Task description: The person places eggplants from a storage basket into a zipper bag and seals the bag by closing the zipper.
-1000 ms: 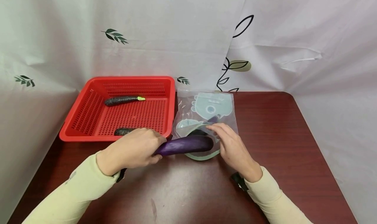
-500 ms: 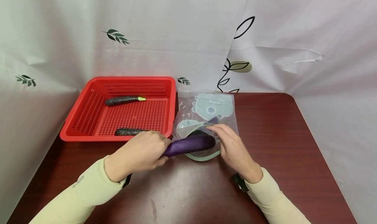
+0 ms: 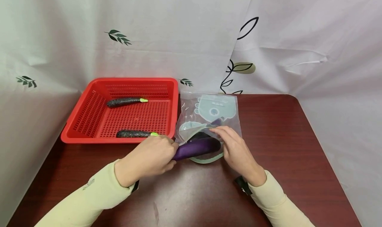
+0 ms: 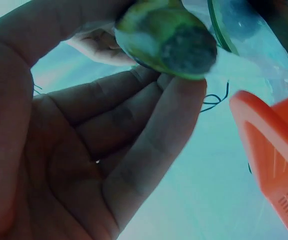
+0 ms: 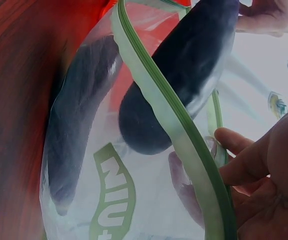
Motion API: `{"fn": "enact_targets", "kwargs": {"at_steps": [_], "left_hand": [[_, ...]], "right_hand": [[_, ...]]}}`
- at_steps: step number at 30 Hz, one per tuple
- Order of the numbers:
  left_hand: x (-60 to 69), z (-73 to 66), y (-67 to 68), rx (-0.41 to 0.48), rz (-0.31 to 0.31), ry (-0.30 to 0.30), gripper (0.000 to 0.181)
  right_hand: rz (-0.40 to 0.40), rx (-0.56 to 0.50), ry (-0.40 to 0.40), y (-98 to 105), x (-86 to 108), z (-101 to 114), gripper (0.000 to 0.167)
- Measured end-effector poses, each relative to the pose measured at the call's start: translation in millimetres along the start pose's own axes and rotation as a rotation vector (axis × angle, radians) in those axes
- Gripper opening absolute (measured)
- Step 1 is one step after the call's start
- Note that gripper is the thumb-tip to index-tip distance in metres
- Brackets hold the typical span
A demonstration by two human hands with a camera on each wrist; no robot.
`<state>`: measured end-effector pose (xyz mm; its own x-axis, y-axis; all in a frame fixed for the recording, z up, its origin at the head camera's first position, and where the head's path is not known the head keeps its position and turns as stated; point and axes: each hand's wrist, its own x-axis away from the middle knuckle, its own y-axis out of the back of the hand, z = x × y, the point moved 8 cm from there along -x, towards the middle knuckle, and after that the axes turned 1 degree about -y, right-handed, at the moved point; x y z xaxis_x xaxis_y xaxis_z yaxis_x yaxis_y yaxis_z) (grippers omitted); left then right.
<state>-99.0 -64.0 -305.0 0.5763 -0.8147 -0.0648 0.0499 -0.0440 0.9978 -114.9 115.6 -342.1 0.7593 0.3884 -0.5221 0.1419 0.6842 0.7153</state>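
My left hand (image 3: 149, 159) pinches the stem end of a purple eggplant (image 3: 197, 148); the cut stem tip (image 4: 189, 50) faces the left wrist camera. The eggplant's rounded end lies within the mouth of a clear zip bag, behind the green zip strip (image 5: 159, 82) in the right wrist view. My right hand (image 3: 238, 152) holds the bag's upper edge and keeps the mouth spread. The bag (image 3: 216, 106), printed with pale green shapes, lies flat on the table. Inside it, another dark eggplant (image 5: 81, 115) and a purple piece (image 5: 184, 187) show through the plastic.
A red perforated basket (image 3: 89, 140) stands left of the bag. In it lie two dark, long vegetables with light green stems, one at the back (image 3: 122, 102), one at the front (image 3: 132, 133). A white patterned curtain (image 3: 167, 34) hangs behind the brown table (image 3: 274, 130).
The left hand has moved right with the eggplant, whose rounded end has gone a little further into the bag's mouth. The basket's front vegetable shows more fully. The right hand has barely moved.
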Motion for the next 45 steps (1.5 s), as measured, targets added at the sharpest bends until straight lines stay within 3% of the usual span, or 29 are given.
{"fn": "enact_targets", "kwargs": {"at_steps": [18, 34, 45], "left_hand": [[-11.5, -13.3, -3.8, -0.064, -0.078, 0.025, 0.029], [-25.3, -27.4, -4.1, -0.156, -0.175, 0.042, 0.024], [-35.7, -37.0, -5.7, -0.201, -0.200, 0.054, 0.016]], "right_hand": [[-0.028, -0.005, 0.042, 1, -0.4, 4, 0.052], [-0.014, 0.002, 0.020, 1, 1.2, 2, 0.054], [-0.001, -0.009, 0.000, 1, 1.5, 2, 0.059]]}}
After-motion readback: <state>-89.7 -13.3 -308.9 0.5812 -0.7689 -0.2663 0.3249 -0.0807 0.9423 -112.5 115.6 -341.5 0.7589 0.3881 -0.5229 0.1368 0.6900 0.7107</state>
